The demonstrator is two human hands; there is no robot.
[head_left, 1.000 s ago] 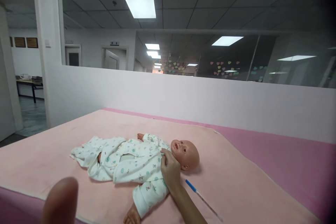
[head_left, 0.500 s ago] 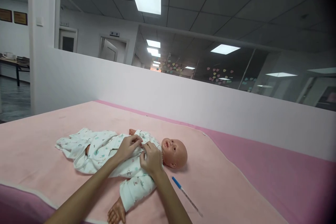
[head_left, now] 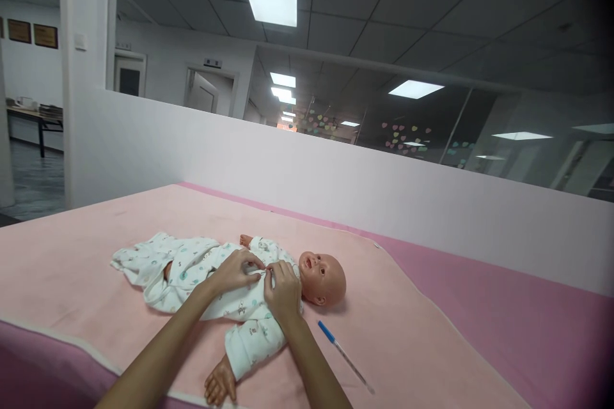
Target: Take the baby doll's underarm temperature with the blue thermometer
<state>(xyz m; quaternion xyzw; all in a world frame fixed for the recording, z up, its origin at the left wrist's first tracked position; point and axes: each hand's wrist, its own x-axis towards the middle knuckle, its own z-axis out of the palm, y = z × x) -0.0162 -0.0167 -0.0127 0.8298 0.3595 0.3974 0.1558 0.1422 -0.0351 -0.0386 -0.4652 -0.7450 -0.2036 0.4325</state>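
Note:
A baby doll (head_left: 322, 278) lies on its back on a pale pink blanket (head_left: 407, 345), head to the right. It wears a white printed sleepsuit (head_left: 192, 268). My left hand (head_left: 235, 270) pinches the sleepsuit's front at the doll's chest. My right hand (head_left: 283, 291) pinches the fabric just beside it, near the collar under the doll's chin. The fingertips of both hands nearly touch. The doll's near arm (head_left: 230, 364) sticks out toward me between my forearms.
A blue-capped thin pen-like stick (head_left: 343, 356) lies on the blanket right of my right forearm. The blanket covers a darker pink mat (head_left: 527, 313). A low white wall (head_left: 384, 198) runs behind. An open doorway and a table (head_left: 33, 121) are at far left.
My left hand has come in from the near left and taken hold of the sleepsuit at the chest beside my right hand. The view has shifted a little.

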